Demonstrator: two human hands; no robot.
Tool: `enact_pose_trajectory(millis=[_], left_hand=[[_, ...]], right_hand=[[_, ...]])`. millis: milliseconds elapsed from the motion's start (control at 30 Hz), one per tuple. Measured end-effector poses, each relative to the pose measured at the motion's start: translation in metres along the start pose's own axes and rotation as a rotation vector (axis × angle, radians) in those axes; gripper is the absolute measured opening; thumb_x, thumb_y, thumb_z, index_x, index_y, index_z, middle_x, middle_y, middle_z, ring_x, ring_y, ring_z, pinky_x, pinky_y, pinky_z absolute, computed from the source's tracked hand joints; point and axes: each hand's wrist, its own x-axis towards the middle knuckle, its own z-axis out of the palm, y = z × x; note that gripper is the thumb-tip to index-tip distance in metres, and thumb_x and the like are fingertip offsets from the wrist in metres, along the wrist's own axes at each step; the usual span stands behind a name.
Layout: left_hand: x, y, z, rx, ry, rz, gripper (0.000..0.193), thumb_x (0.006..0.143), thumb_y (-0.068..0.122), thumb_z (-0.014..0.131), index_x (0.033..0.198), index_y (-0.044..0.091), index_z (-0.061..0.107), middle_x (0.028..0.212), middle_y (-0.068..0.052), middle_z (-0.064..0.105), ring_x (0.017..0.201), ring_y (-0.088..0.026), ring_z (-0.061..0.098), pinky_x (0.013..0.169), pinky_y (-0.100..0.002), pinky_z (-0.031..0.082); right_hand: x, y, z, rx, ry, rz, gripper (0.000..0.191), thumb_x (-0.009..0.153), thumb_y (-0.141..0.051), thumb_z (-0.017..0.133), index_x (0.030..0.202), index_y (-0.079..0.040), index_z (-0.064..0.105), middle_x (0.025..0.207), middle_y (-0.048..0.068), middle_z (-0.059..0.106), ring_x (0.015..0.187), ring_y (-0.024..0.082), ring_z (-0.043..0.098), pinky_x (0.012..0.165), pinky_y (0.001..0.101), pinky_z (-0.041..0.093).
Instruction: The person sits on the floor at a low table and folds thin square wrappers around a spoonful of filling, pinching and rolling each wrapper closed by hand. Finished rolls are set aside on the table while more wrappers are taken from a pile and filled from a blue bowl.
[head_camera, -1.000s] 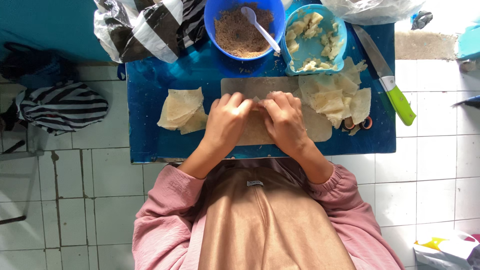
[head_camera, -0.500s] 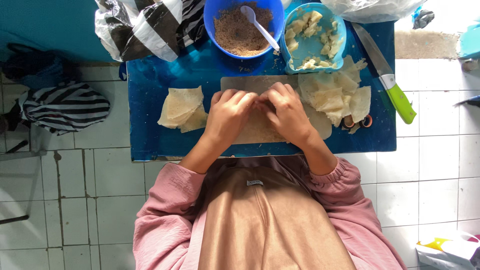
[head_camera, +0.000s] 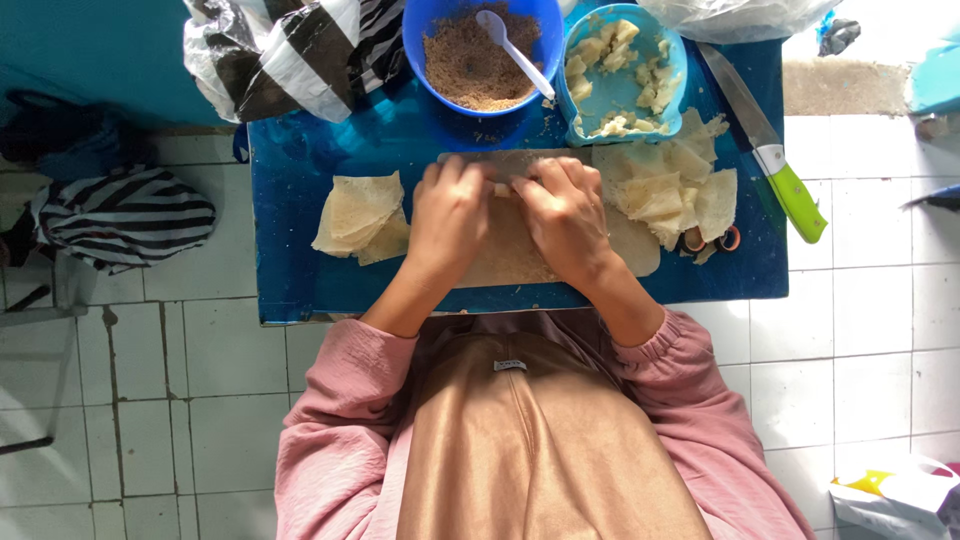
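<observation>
Both hands, left (head_camera: 447, 215) and right (head_camera: 567, 212), are pinching the wrapper's (head_camera: 510, 250) far edge mid-table (head_camera: 300, 290), I'm seeing, its long axis running left-right, each hand equally near, fingertips almost touching.

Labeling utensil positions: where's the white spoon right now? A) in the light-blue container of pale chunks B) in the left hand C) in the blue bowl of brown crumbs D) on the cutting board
C: the white spoon lies inside the blue bowl, its scoop end on the brown crumbs, its handle leaning toward the bowl's right rim; both hands are down at the board.
</observation>
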Motion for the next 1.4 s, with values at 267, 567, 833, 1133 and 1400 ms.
enact_pose_trajectory(millis=[267, 567, 833, 1133, 1400], left_hand=[[-0.001, -0.003, -0.004, -0.085, 0.114, -0.027, 0.024, 0.094, 0.003, 0.066, 0.118, 0.007, 0.066, 0.105, -0.012, 0.067, 0.095, -0.036, 0.060, 0.084, -0.047, 0.049], [-0.003, -0.009, -0.002, -0.068, 0.155, -0.036, 0.027, 0.092, 0.004, 0.068, 0.118, 0.007, 0.064, 0.105, -0.011, 0.067, 0.096, -0.035, 0.061, 0.084, -0.047, 0.049], [-0.004, -0.012, 0.000, -0.053, 0.143, -0.033, 0.029, 0.091, 0.006, 0.070, 0.119, 0.006, 0.065, 0.104, -0.012, 0.067, 0.095, -0.035, 0.062, 0.083, -0.046, 0.050], [0.000, -0.009, -0.005, 0.013, 0.196, -0.011, 0.033, 0.089, 0.010, 0.072, 0.121, 0.006, 0.064, 0.101, -0.011, 0.064, 0.096, -0.033, 0.061, 0.082, -0.046, 0.050], [0.001, -0.017, -0.002, 0.054, 0.304, 0.069, 0.029, 0.093, 0.008, 0.072, 0.120, 0.008, 0.063, 0.100, -0.008, 0.062, 0.096, -0.032, 0.059, 0.083, -0.044, 0.049]], right_hand=[[0.008, -0.001, 0.001, 0.029, -0.003, -0.017, 0.015, 0.091, -0.004, 0.075, 0.105, -0.007, 0.072, 0.108, 0.006, 0.065, 0.108, 0.027, 0.061, 0.095, 0.0409, 0.043], [0.015, 0.011, -0.003, 0.051, -0.084, -0.048, 0.004, 0.095, -0.009, 0.075, 0.096, -0.007, 0.073, 0.106, 0.006, 0.067, 0.104, 0.027, 0.061, 0.092, 0.0410, 0.042], [0.021, 0.024, -0.003, 0.129, -0.148, -0.066, 0.013, 0.087, -0.014, 0.081, 0.098, -0.010, 0.077, 0.100, 0.004, 0.066, 0.101, 0.025, 0.061, 0.090, 0.0400, 0.041], [0.028, 0.018, -0.001, -0.070, -0.080, -0.222, 0.018, 0.082, -0.018, 0.083, 0.097, -0.009, 0.076, 0.103, 0.006, 0.067, 0.101, 0.026, 0.060, 0.092, 0.0401, 0.042], [0.022, 0.022, 0.011, -0.121, -0.008, -0.285, 0.013, 0.093, -0.017, 0.081, 0.092, -0.009, 0.071, 0.096, 0.006, 0.061, 0.097, 0.028, 0.057, 0.088, 0.0423, 0.042]])
